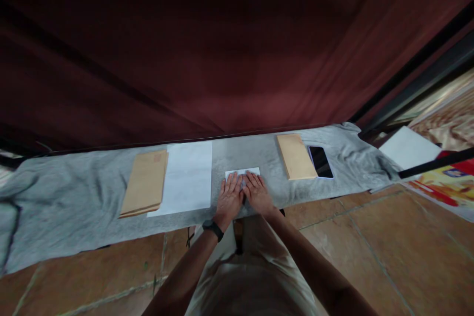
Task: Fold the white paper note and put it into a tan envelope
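Note:
A small white sheet of paper, seemingly folded, lies on the grey cloth in front of me. My left hand rests flat on its left part, fingers stretched forward. Beside it, my right hand lies flat on the right part, the fingertips of both hands close together. Most of the paper is hidden under them. To the left is a stack of larger white paper, partly covered by brown envelopes. More brown envelopes sit in a stack to the right.
A grey cloth covers the narrow, long surface. A dark phone lies right of the envelopes. Behind stands a dark red panel. Dark metal bars and a colourful printed package are at far right. Below is a tiled floor.

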### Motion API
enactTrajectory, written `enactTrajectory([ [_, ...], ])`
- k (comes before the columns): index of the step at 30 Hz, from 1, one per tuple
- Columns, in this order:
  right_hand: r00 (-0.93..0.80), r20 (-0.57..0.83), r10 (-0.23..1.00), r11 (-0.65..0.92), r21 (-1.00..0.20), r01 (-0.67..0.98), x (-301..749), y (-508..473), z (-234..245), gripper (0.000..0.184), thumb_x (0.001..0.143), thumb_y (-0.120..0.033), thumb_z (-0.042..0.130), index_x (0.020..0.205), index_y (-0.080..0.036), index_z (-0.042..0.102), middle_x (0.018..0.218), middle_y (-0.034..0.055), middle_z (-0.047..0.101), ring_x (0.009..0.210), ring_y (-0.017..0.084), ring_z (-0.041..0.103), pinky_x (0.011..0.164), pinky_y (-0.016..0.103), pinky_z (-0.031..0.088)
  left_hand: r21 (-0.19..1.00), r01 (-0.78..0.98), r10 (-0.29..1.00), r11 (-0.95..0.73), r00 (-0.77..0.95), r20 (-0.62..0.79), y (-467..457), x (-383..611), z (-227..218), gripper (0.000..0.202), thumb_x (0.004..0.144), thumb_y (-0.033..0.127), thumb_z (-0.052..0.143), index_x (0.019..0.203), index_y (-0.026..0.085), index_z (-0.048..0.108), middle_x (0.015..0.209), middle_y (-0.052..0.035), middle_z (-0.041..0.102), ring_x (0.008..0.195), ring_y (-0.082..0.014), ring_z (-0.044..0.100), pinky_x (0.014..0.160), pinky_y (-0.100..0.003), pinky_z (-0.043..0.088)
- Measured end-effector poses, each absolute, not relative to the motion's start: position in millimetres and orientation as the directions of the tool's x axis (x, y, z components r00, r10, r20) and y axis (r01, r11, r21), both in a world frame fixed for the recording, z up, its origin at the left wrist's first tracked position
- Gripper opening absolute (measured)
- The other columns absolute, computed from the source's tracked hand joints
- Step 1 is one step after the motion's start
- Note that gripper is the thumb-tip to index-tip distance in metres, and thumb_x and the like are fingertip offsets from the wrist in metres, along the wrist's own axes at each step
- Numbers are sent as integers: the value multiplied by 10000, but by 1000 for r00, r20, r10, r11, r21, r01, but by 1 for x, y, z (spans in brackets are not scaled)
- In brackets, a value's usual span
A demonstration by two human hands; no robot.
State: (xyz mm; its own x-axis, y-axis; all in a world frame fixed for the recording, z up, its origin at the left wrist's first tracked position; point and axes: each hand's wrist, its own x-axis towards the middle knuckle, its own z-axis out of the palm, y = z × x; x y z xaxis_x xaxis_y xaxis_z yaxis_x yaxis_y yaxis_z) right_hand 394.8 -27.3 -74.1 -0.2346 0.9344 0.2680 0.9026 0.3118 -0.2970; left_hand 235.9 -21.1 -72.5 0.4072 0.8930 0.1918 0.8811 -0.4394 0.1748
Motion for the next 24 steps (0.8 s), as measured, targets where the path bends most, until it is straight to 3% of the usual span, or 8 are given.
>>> enactTrajectory([
  [9,-152,287,946,214,-198,957,415,-39,-82,513,1063,-375,382,1534,-177,436,1588,120,430,1454,302,402,1198,502,278,163,901,906,-402,366,214,-38,222,-73,622,1032,429,371,1542,74,372,1618,-198,343,1521,-311,295,1206,-532,326],
  [15,-85,299,951,149,-198,969,427,-43,-84,534,1057,-381,366,1548,-176,415,1569,134,453,1433,319,429,1189,527,276,154,908,909,-390,354,219,-63,205,-72,666,1036,452,355,1558,40,311,1614,-215,343,1524,-302,287,1222,-519,310],
  [24,-72,292,954,136,-208,969,435,-45,-86,530,1051,-357,343,1543,-176,429,1572,122,452,1453,307,406,1195,511,284,120,914,911,-387,360,201,-74,198,-70,673,1030,465,384,1534,22,343,1599,-232,365,1520,-308,295,1234,-510,301],
])
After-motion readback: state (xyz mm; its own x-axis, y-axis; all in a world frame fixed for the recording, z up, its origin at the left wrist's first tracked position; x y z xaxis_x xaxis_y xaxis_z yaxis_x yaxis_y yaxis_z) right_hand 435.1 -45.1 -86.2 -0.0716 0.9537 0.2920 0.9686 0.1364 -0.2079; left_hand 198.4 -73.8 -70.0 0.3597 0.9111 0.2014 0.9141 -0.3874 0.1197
